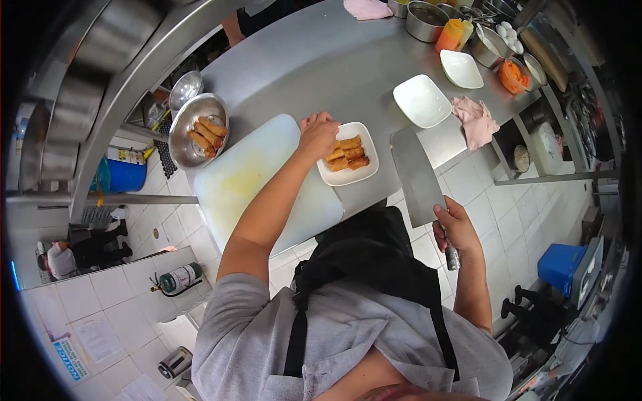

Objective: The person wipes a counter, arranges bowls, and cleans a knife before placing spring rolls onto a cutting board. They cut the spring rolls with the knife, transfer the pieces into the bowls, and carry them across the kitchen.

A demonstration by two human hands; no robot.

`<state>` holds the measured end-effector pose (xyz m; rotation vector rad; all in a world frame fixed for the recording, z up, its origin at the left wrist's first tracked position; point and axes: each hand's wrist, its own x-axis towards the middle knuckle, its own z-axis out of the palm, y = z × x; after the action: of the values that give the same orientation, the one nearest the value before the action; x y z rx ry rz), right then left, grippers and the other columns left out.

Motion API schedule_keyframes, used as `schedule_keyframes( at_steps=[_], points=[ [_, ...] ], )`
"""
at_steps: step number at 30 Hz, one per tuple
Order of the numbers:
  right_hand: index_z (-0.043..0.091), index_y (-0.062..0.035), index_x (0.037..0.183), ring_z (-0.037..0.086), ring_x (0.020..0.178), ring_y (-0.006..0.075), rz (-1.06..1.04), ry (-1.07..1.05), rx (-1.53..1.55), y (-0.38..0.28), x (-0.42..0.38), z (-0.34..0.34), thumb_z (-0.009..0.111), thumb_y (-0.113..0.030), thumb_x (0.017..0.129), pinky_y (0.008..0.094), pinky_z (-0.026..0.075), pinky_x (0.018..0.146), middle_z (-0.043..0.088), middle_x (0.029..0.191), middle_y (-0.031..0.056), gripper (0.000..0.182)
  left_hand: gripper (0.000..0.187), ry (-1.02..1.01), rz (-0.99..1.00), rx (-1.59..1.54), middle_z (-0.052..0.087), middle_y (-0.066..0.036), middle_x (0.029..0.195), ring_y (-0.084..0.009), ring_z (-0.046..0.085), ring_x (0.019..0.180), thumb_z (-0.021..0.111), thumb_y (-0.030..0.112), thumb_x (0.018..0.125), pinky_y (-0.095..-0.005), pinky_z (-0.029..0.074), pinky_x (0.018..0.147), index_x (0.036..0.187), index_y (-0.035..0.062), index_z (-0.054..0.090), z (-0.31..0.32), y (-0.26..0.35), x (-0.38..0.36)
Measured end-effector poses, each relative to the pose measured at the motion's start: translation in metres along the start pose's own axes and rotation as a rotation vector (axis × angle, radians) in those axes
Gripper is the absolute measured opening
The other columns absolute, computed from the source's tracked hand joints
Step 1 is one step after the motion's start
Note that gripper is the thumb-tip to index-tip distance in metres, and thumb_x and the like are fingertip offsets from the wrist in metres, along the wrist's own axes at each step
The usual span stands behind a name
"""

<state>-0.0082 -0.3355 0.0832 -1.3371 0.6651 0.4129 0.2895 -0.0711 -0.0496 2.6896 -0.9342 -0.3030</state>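
My right hand [457,226] is wrapped round the handle of a broad cleaver [414,175], whose wide blade points up and away from me, past the counter's front edge. At the upper left rim of a square white bowl [348,178] is my left hand [318,136], its fingers curled; whether anything is in them is hidden. Several cut pieces of fried spring roll [346,158] lie in that bowl. To its left is a white cutting board [264,175] with a yellowish stain. Whole fried rolls [208,136] rest in a steel bowl [179,144] beyond the board.
Two white bowls [422,100] [461,69] and a crumpled pink cloth [475,121] are on the steel counter [301,67] at right. Behind stand sauce bottles [450,36], a steel pot [426,21], eggs and a tub of shredded orange food [513,76]. Metal shelving flanks the left.
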Motion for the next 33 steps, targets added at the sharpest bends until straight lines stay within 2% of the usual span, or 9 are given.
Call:
schedule_keyframes(
  at_steps=[2,6,8,9,18,25,28,30,33],
  points=[
    [0.059,-0.0058,0.118,0.042,0.036,0.0113,-0.001,0.051,0.011,0.009,-0.017,0.017,0.051,-0.022,0.109,0.0288,0.038,0.035,0.045,0.055,0.0005,0.02,0.041,0.279,0.078,0.0,0.059,-0.012,0.133,-0.0299,0.051,0.127,0.062,0.034,0.101,-0.0477,0.032,0.112,0.136,0.0129,0.066,0.006,0.007,-0.02],
    [0.057,-0.0052,0.116,0.042,0.036,0.0116,-0.021,0.114,0.055,0.035,-0.043,0.037,0.05,-0.021,0.109,0.0297,0.037,0.034,0.045,0.054,0.0003,0.019,0.071,0.172,0.177,-0.197,0.057,-0.017,0.136,-0.0334,0.05,0.13,0.068,0.051,0.093,-0.0495,0.035,0.113,0.148,0.009,0.054,0.001,0.031,-0.054],
    [0.057,-0.0055,0.116,0.042,0.036,0.0116,-0.013,0.122,0.059,0.042,-0.051,0.04,0.051,-0.021,0.109,0.0298,0.037,0.034,0.044,0.054,0.0003,0.018,0.091,0.146,0.201,-0.055,0.057,-0.019,0.136,-0.035,0.052,0.128,0.075,0.061,0.082,-0.0464,0.039,0.11,0.149,0.0038,0.051,0.004,0.04,-0.063],
    [0.057,-0.0057,0.116,0.042,0.036,0.0117,-0.006,0.125,0.073,0.045,-0.053,0.041,0.051,-0.021,0.109,0.0299,0.037,0.034,0.044,0.054,0.0002,0.018,0.1,0.106,0.17,-0.024,0.057,-0.019,0.136,-0.0343,0.05,0.131,0.076,0.063,0.08,-0.0505,0.038,0.11,0.154,0.0038,0.044,0.008,0.042,-0.062],
    [0.058,-0.007,0.118,0.041,0.036,0.0116,-0.019,0.025,-0.003,0.037,-0.035,0.0,0.052,-0.023,0.108,0.0295,0.038,0.035,0.045,0.055,0.0008,0.019,0.095,-0.066,0.012,0.002,0.054,-0.019,0.14,-0.0358,0.048,0.134,0.082,0.054,0.078,-0.0473,0.035,0.112,0.154,0.0091,0.045,0.003,0.055,-0.052],
    [0.058,-0.0072,0.124,0.042,0.037,0.0119,-0.035,-0.117,-0.1,0.017,0.007,-0.06,0.053,-0.021,0.108,0.0293,0.038,0.036,0.046,0.054,0.0005,0.022,0.097,-0.004,-0.025,0.018,0.056,-0.017,0.138,-0.0339,0.049,0.134,0.085,0.054,0.074,-0.046,0.035,0.113,0.151,0.0084,0.048,-0.006,0.066,-0.056],
    [0.057,-0.007,0.124,0.042,0.037,0.012,-0.057,-0.212,-0.184,0.0,0.028,-0.065,0.053,-0.02,0.108,0.0292,0.038,0.036,0.046,0.054,0.0002,0.022,0.093,0.2,-0.088,-0.104,0.055,-0.019,0.142,-0.0365,0.049,0.136,0.085,0.053,0.077,-0.0477,0.033,0.115,0.149,0.0069,0.049,-0.015,0.059,-0.074],
    [0.057,-0.0065,0.124,0.043,0.038,0.0116,-0.067,-0.275,-0.223,-0.019,0.037,-0.054,0.054,-0.017,0.106,0.0295,0.04,0.037,0.047,0.056,0.0002,0.021,0.083,0.545,-0.234,-0.348,0.057,-0.02,0.141,-0.0364,0.053,0.132,0.085,0.045,0.082,-0.0474,0.038,0.114,0.146,0.0038,0.051,-0.017,0.036,-0.098],
    [0.057,-0.0056,0.123,0.046,0.041,0.0109,-0.162,-0.405,-0.302,-0.03,0.059,-0.023,0.056,-0.01,0.101,0.0297,0.043,0.039,0.049,0.059,0.0007,0.022,0.074,0.732,-0.397,-0.477,0.06,-0.02,0.136,-0.0339,0.057,0.127,0.085,0.034,0.085,-0.0449,0.045,0.109,0.143,0.0008,0.053,-0.042,0.014,-0.16]
  ],
)
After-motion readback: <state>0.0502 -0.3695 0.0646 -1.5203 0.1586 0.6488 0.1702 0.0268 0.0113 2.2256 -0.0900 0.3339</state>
